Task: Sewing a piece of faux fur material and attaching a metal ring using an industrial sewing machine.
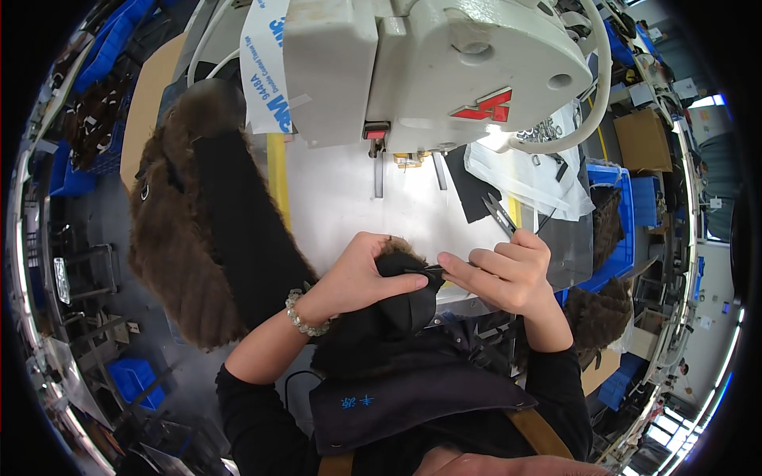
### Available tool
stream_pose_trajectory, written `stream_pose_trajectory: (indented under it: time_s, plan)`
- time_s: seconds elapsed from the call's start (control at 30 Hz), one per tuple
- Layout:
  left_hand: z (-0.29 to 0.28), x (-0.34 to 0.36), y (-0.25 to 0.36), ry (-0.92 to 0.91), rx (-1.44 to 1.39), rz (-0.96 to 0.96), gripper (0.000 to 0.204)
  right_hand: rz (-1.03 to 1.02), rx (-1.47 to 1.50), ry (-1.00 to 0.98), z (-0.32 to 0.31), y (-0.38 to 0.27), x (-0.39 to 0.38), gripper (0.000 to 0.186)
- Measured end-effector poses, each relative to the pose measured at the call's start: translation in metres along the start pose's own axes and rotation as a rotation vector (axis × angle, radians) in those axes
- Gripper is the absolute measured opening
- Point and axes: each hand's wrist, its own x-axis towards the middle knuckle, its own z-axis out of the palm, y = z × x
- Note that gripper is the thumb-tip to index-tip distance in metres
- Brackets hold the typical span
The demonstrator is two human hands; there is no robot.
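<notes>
Near the front edge of the sewing table, my left hand (357, 274) is closed on a black fabric piece (409, 313) with brown fur along its upper edge, the thumb pressed on top. My right hand (508, 274) is closed too, its thumb and fingers pinching at the right edge of that fabric, where a thin dark bit shows between the fingertips. A pair of scissors (498, 214) points away just above the right knuckles; whether it is held or lies on the table I cannot tell. The lower part of the fabric hangs over my lap.
A white sewing machine (444, 71) stands straight ahead over the white table (333, 190). Left lies a large brown fur piece (175, 238) with a black strip. Right are a black fabric scrap (470, 186), white sheets (528, 178), metal rings (544, 131) and a blue crate (619, 230).
</notes>
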Motion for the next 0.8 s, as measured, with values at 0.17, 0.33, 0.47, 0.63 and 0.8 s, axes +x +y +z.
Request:
stream_pose_trajectory:
  time_s: [0.17, 0.33, 0.47, 0.63, 0.8]
  plan:
    - [0.001, -0.001, -0.001, -0.003, -0.07, -0.03, 0.02, -0.015, -0.015, 0.051, 0.005, -0.002, -0.001, 0.036]
    - [-0.001, -0.001, -0.002, -0.006, -0.041, -0.046, 0.02, -0.045, -0.052, 0.07, 0.009, -0.003, -0.003, 0.036]
    - [-0.001, 0.0, -0.002, -0.013, -0.028, -0.027, 0.019, -0.079, -0.073, 0.067, 0.011, -0.002, -0.005, 0.036]
    - [0.0, 0.001, -0.001, -0.01, -0.026, -0.039, 0.018, -0.093, -0.078, 0.084, 0.013, -0.001, -0.005, 0.033]
    - [0.001, 0.0, -0.002, -0.012, -0.057, -0.047, 0.019, -0.019, -0.007, 0.077, 0.01, 0.0, -0.004, 0.033]
